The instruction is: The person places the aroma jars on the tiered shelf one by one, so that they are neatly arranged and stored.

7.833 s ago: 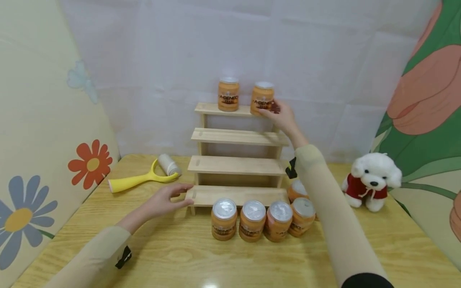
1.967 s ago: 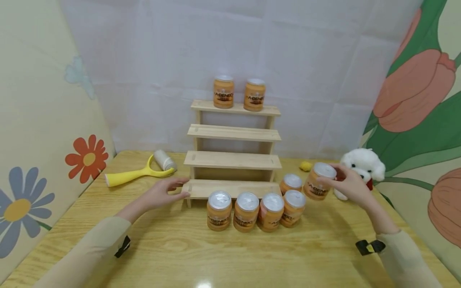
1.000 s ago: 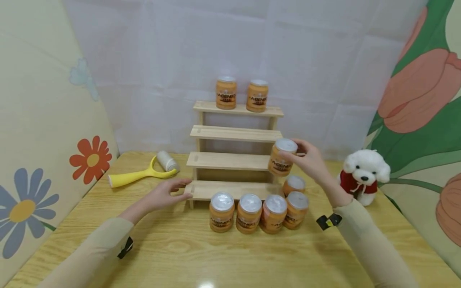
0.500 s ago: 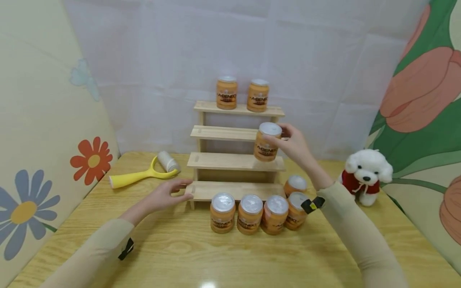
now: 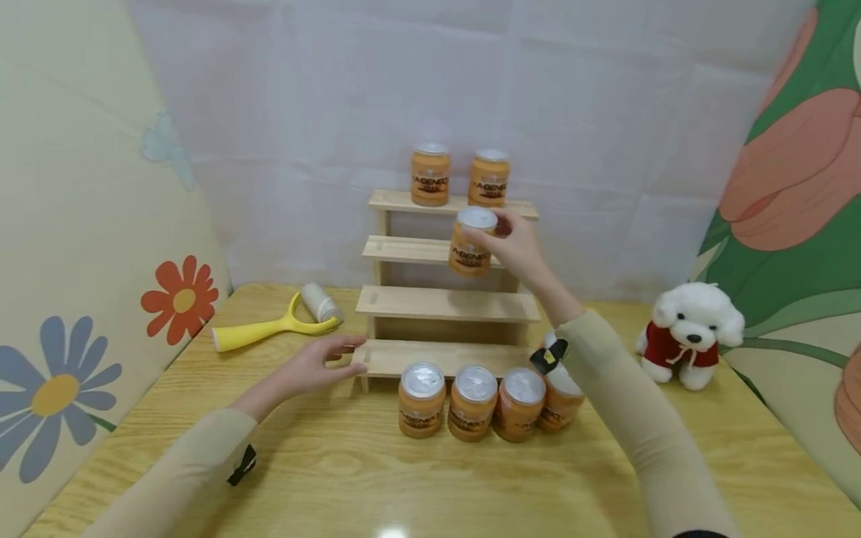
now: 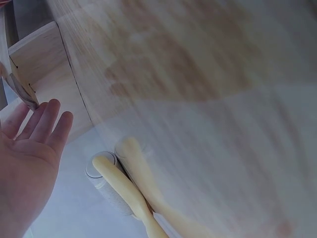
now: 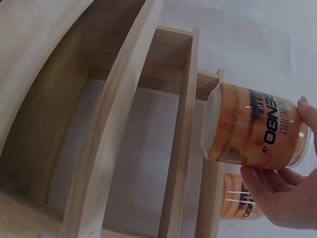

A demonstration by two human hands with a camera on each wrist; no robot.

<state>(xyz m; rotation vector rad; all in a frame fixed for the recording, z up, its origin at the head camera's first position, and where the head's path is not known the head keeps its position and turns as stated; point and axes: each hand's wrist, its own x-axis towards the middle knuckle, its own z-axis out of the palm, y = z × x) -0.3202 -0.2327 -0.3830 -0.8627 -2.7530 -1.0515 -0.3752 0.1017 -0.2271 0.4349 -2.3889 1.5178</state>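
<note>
My right hand (image 5: 521,250) grips an orange can (image 5: 467,250) with a silver lid, fingers and thumb round its side. The can is held up in front of the second-highest step of a four-tier wooden display rack (image 5: 447,302). In the right wrist view, the can (image 7: 257,126) lies across the rack's edges, its dark lettering showing. Two matching cans, a left one (image 5: 430,175) and a right one (image 5: 489,179), stand on the top step. My left hand (image 5: 316,366) touches the left end of the lowest step; in the left wrist view its fingers (image 6: 47,119) are extended.
Several more orange cans (image 5: 421,403) stand before the rack's lower right; my right forearm partly hides one behind them. A yellow forked handle (image 5: 252,334) and a grey roll (image 5: 321,302) lie left. A white plush dog (image 5: 693,329) sits right.
The right hand took a can from the table's right side and carried it left and up to the rack's upper steps. Earlier it let go of the right-hand top can. The left hand stayed.
</note>
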